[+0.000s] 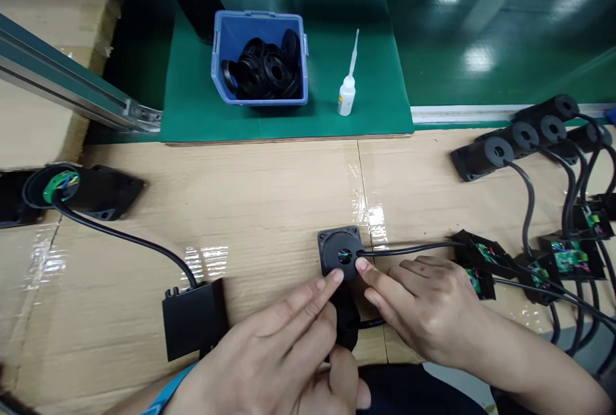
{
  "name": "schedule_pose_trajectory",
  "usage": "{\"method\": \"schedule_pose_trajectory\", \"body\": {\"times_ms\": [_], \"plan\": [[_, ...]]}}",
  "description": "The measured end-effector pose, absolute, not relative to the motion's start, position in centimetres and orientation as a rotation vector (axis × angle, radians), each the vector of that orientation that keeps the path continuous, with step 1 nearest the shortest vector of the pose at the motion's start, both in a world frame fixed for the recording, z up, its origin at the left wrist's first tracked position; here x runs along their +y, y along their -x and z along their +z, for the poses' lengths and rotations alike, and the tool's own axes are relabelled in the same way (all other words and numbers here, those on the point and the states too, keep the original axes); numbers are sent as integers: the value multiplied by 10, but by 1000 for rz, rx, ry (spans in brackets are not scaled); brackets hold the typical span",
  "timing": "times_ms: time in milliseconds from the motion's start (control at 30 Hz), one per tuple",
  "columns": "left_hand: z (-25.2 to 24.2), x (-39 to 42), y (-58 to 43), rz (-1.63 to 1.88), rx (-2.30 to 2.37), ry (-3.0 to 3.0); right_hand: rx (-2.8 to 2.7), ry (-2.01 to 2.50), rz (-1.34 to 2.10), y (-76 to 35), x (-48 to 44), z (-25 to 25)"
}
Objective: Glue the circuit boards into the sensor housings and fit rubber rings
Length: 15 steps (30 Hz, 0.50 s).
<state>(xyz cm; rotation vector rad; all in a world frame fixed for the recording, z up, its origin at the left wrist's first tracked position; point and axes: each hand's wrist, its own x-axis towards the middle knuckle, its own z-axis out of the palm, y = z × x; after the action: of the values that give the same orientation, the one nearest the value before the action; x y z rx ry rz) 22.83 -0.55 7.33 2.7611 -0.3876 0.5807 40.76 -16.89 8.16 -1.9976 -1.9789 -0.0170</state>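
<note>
A black motor point(341, 254) with a square flange faces up at the near middle of the cardboard-covered bench; coloured wires show in its round end. My left hand point(283, 351) wraps round the motor body from below, its index finger reaching to the flange edge. My right hand point(423, 306) presses its fingertips on the flange's right edge, where a black cable point(409, 249) leaves toward the right.
A blue bin of black rings point(260, 59) and a small glue bottle point(347, 91) stand on a green mat point(202, 113) at the back. Another motor point(81, 190) with cable and black box point(192, 319) lies left. Several motors point(524, 136) and green circuit boards point(568, 258) lie right.
</note>
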Motion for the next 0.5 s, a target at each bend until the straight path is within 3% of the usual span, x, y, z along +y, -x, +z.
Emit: {"method": "schedule_pose_trajectory", "body": {"times_ms": [500], "plan": [[70, 18, -242, 506, -305, -2625, -1977, 2024, 0, -409, -170, 83]]}}
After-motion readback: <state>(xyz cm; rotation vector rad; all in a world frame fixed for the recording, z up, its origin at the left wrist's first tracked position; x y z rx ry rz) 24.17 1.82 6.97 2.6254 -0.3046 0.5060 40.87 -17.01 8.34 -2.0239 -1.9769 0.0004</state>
